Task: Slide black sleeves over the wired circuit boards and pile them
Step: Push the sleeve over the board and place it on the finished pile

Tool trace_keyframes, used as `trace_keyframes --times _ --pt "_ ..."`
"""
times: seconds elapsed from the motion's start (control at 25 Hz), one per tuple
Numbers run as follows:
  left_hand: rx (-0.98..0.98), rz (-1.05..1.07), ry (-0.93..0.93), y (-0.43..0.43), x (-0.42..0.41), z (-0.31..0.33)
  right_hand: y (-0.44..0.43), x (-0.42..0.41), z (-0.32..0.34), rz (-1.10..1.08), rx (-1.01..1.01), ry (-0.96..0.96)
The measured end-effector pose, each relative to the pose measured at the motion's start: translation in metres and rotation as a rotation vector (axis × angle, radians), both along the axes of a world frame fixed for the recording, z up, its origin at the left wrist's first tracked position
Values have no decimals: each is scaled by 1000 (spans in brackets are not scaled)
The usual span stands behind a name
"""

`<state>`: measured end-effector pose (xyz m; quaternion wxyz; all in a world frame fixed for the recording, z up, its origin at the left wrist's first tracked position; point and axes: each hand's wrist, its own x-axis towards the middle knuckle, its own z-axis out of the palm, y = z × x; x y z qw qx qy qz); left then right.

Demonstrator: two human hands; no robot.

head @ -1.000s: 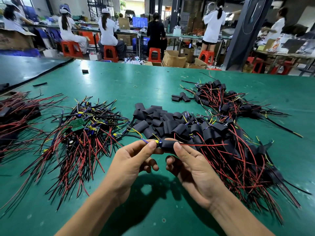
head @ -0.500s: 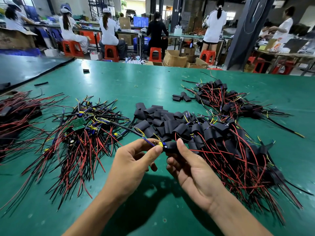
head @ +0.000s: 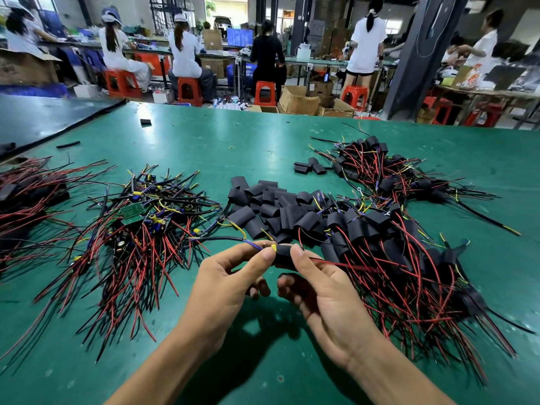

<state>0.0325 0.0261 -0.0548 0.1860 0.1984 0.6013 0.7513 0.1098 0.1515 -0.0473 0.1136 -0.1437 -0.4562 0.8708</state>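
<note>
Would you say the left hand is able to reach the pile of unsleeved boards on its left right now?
Probably yes: the pile of unsleeved boards lies just beside the left hand on the table, with nothing between. It must first release the wires it pinches.

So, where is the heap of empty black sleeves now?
Head view: the heap of empty black sleeves lies centrally on the green table, between bare wired boards on its left and sleeved boards on its right.
</note>
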Motion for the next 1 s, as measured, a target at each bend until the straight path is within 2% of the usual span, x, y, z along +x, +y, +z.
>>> trace_keyframes --times 0.08,0.16,0.28,0.36,0.52,0.64,0.72,0.8,0.88,1.0 --pt "31 -63 -104 2 1 0 -1 1 1 8 70 15" --pt "21 -78 -97 2 2 1 -3 2 2 14 161 -21" --pt "-103 -58 88 1 3 1 -8 3 -1 -4 301 -56" --pt "-120 -52 150 3 5 2 -10 2 -2 5 283 -47" --pt "-21 -40 -42 2 4 1 -4 4 3 15 82 34" --pt "-1 -68 -149 0 -1 -1 4 3 -2 -53 287 46" --pt "-20 -47 -153 0 -3 -3 4 2 -6 -67 334 5" --pt "-23 -19 -145 0 -5 -3 -2 1 -8 -1 336 -120" --pt "-30 1 -138 -1 -7 -2 -8 1 -9 113 433 -211" --pt "-151 31 -28 -1 -12 -1 -11 6 -10 278 584 -73"
